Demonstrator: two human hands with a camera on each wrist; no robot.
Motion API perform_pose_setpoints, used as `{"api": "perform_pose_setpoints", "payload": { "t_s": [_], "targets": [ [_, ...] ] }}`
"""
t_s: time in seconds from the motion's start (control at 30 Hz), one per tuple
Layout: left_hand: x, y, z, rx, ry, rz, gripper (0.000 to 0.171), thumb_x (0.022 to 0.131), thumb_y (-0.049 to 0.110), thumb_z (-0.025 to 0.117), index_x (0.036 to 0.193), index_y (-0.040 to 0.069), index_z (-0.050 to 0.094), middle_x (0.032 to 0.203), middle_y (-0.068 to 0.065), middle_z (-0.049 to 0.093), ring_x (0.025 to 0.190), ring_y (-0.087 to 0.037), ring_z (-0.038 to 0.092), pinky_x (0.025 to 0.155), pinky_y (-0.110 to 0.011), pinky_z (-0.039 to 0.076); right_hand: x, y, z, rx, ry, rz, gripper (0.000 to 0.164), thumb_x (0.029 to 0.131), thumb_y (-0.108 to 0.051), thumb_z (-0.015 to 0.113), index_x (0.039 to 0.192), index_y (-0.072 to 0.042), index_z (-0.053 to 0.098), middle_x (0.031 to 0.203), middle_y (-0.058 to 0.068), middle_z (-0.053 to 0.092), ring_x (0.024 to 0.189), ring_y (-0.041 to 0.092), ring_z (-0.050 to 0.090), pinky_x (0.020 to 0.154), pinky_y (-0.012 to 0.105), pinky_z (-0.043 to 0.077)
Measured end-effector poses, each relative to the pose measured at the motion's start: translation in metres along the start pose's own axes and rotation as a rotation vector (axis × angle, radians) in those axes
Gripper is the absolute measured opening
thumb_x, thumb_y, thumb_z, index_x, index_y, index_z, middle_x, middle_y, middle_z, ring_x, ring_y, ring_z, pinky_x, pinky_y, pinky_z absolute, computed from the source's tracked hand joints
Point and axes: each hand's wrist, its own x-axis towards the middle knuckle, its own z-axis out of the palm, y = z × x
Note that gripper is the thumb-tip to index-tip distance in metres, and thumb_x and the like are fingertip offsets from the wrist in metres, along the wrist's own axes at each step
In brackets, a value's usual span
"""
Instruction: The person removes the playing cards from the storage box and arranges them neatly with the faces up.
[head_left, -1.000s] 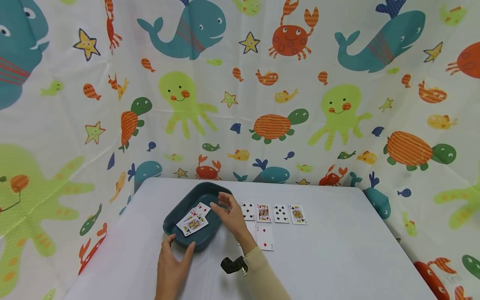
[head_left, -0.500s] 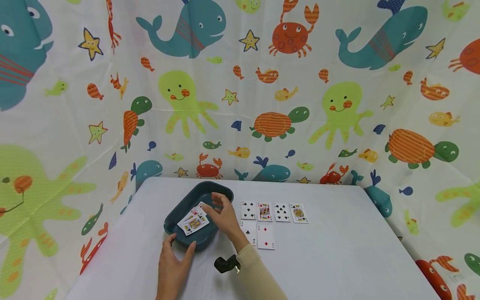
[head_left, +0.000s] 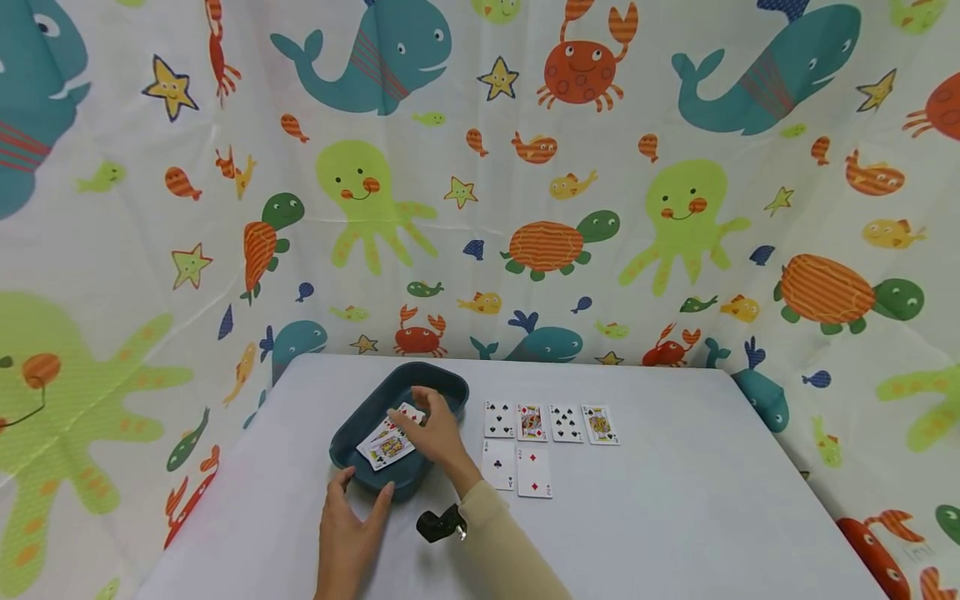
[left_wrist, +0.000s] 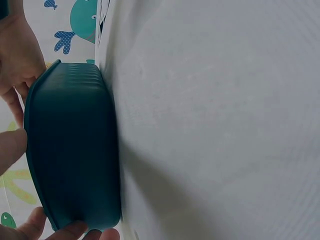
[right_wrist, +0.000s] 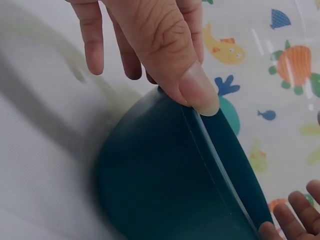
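Observation:
A dark teal plastic tub sits at a slant on the white table with several face-up playing cards overlapping inside it. My left hand grips the tub's near end between thumb and fingers. The left wrist view has the thumb at the rim and the fingertips along the wall. Over the tub's right side hovers my right hand, thumb and fingers spread apart and nothing between them. Part of the cards is hidden behind it. In the right wrist view its thumb overlaps the tub's rim.
Right of the tub, several playing cards lie face up in a row, among them a five of spades. Below that row are an ace of clubs and a two of diamonds. A sea-animal curtain hangs behind the table.
My right hand has moved left, farther over the tub, uncovering the ace of clubs on the table. The left hand stays at the tub's near end.

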Motion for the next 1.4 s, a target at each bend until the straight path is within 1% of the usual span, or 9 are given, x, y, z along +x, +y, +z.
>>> {"api": "perform_pose_setpoints", "payload": {
  "t_s": [0.07,0.2,0.43,0.57,0.67,0.83,1.0,1.27,1.4],
  "targets": [
    [0.000,0.000,0.000,-0.005,0.004,0.002,0.082,0.093,0.036,0.075,0.149,-0.006,0.032,0.151,-0.037,0.038,0.141,-0.052,0.036,0.116,-0.066,0.029,0.001,-0.002,0.003,-0.049,-0.005,0.024,0.065,0.094,-0.043,0.072,0.145,-0.008,0.051,0.145,0.010,0.056,0.132,0.027,0.054,0.110,0.046,0.047],
    [-0.001,0.001,-0.001,-0.015,0.004,0.001,0.082,0.093,0.035,0.076,0.149,-0.006,0.032,0.151,-0.037,0.038,0.141,-0.052,0.036,0.116,-0.066,0.029,0.005,-0.004,0.010,-0.147,-0.018,0.052,0.069,0.091,-0.046,0.074,0.145,-0.009,0.052,0.144,0.010,0.056,0.131,0.027,0.055,0.110,0.046,0.048],
    [-0.002,0.002,-0.002,-0.020,0.009,0.021,0.080,0.093,0.034,0.076,0.147,-0.007,0.034,0.150,-0.038,0.039,0.141,-0.052,0.038,0.116,-0.066,0.029,0.012,-0.005,0.018,-0.340,-0.052,0.071,0.073,0.089,-0.050,0.075,0.145,-0.009,0.053,0.145,0.011,0.056,0.130,0.026,0.055,0.112,0.046,0.046],
    [-0.002,0.001,-0.003,-0.023,0.011,0.033,0.080,0.093,0.033,0.076,0.147,-0.008,0.034,0.149,-0.038,0.040,0.140,-0.052,0.038,0.115,-0.066,0.029,0.015,-0.003,0.023,-0.451,-0.077,0.074,0.074,0.087,-0.053,0.076,0.144,-0.010,0.054,0.142,0.011,0.057,0.124,0.025,0.056,0.110,0.046,0.048],
    [-0.001,0.000,-0.002,-0.025,0.017,0.043,0.079,0.092,0.032,0.076,0.146,-0.008,0.035,0.148,-0.038,0.041,0.139,-0.052,0.039,0.115,-0.066,0.030,0.016,-0.002,0.026,-0.532,-0.104,0.069,0.075,0.086,-0.055,0.076,0.143,-0.011,0.054,0.138,0.010,0.058,0.115,0.023,0.057,0.106,0.045,0.051],
    [-0.002,-0.003,0.000,-0.039,0.060,0.088,0.075,0.091,0.028,0.079,0.143,-0.008,0.039,0.144,-0.038,0.046,0.136,-0.051,0.043,0.113,-0.065,0.033,0.014,-0.002,0.029,-0.651,-0.141,0.043,0.075,0.084,-0.055,0.078,0.141,-0.010,0.057,0.132,0.009,0.059,0.106,0.021,0.056,0.099,0.043,0.055],
    [-0.004,-0.003,0.000,-0.049,0.086,0.119,0.074,0.089,0.027,0.080,0.141,-0.008,0.042,0.141,-0.039,0.049,0.134,-0.052,0.046,0.111,-0.064,0.035,0.015,-0.002,0.032,-0.779,-0.180,0.039,0.078,0.081,-0.057,0.080,0.139,-0.010,0.057,0.131,0.008,0.059,0.107,0.020,0.056,0.096,0.040,0.056],
    [-0.004,-0.002,-0.001,-0.014,0.046,0.089,0.078,0.091,0.031,0.078,0.144,-0.009,0.037,0.144,-0.040,0.045,0.136,-0.053,0.043,0.112,-0.066,0.034,0.015,0.000,0.042,-0.990,-0.229,0.055,0.084,0.076,-0.065,0.081,0.138,-0.013,0.059,0.135,0.005,0.061,0.116,0.021,0.058,0.098,0.041,0.055],
    [-0.002,-0.001,-0.002,-0.011,0.049,0.087,0.077,0.091,0.030,0.078,0.143,-0.009,0.037,0.144,-0.040,0.045,0.136,-0.053,0.043,0.112,-0.066,0.034,0.014,-0.001,0.044,-1.047,-0.247,0.045,0.085,0.074,-0.067,0.081,0.136,-0.013,0.060,0.138,0.006,0.060,0.121,0.022,0.057,0.100,0.042,0.053]
  ]
}}
